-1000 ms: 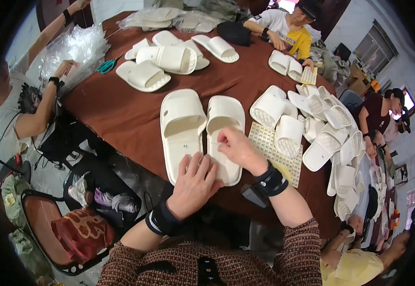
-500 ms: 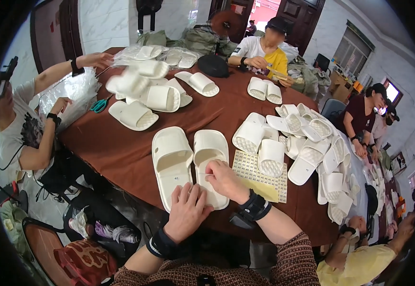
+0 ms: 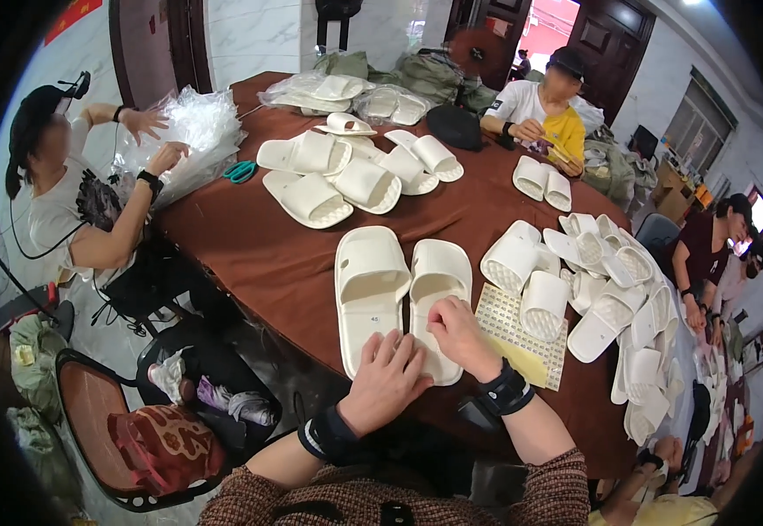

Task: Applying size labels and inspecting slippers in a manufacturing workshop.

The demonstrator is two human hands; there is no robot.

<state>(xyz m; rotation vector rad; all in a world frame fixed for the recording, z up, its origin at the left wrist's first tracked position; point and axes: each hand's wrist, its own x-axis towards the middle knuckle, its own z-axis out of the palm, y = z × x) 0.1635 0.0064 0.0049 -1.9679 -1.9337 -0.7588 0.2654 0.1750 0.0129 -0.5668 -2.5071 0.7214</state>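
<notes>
Two cream slippers lie side by side on the brown table [image 3: 259, 254]. My left hand [image 3: 387, 379] rests flat across the heels of the left slipper [image 3: 370, 285] and the right slipper [image 3: 436, 285]. My right hand [image 3: 460, 335] presses its fingertips onto the heel area of the right slipper. A small sticker sits on the left slipper's heel. Both wrists wear dark bands. A yellow sheet of small stickers [image 3: 521, 337] lies just right of my right hand.
A heap of cream slippers [image 3: 609, 298] fills the table's right side, and more slippers [image 3: 346, 171] lie at the far side. Teal scissors [image 3: 241, 171] and clear plastic bags [image 3: 188, 131] are at the left, by a seated person. Other people sit around. A chair [image 3: 127, 430] stands lower left.
The view has tilted up, so the table and slippers sit lower in the picture. My hands stay on the heels of the pair, the right fingertips shifting slightly on the right slipper.
</notes>
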